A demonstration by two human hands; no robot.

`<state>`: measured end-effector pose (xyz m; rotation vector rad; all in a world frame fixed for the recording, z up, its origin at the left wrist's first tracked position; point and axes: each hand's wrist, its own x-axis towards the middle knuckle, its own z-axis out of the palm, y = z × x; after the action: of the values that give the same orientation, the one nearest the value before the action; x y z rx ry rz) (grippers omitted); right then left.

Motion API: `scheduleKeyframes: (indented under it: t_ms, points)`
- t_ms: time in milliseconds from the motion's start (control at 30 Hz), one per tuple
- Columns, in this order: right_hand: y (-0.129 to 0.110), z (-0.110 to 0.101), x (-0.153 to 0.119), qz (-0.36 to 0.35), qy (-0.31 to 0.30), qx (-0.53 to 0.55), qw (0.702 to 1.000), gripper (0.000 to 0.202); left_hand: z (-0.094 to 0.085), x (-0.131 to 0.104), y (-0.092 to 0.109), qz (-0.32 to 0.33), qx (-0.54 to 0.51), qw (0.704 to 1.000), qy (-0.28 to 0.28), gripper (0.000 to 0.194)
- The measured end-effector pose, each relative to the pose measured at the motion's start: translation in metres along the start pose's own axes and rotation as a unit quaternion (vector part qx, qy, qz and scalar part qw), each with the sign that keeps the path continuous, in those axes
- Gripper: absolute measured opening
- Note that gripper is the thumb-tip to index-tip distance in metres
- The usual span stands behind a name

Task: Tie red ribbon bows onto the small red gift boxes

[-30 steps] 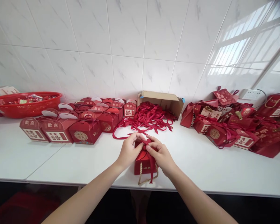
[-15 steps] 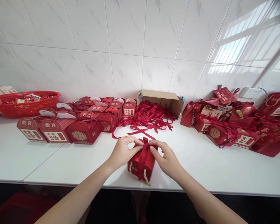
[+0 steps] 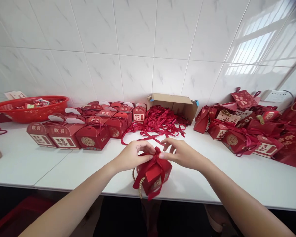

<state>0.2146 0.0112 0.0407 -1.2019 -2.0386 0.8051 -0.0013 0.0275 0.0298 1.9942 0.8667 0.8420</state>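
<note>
Both hands [image 3: 160, 154] at ribboned box [image 3: 153, 176]

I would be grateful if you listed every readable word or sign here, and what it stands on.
"歡喜": tops of the front-left boxes.
"囍": their white front panels.
Too small or blurred: print on the nearest red box, the right-hand pile and the basket's wrappers.
</note>
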Motion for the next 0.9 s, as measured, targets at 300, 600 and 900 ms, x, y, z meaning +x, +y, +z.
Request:
scheduleKeyframes:
  t_ms: [300, 600, 900]
  points:
    - [0.004, 0.008, 0.008, -0.111, -0.023, -0.023, 0.993, 0.011, -0.01, 0.007, 0.009, -0.026, 0.038, 0.998, -0.035, 0.018]
    - [0.002, 0.018, -0.008, -0.256, -0.063, -0.346, 0.9, 0.049, -0.022, 0.015, 0.009, -0.023, 0.099, 0.991, -0.085, 0.019]
    - [0.011, 0.023, -0.009, -0.267, -0.076, -0.338, 0.899, 0.045, -0.023, 0.015, 0.014, 0.024, 0.219, 0.972, -0.077, 0.021]
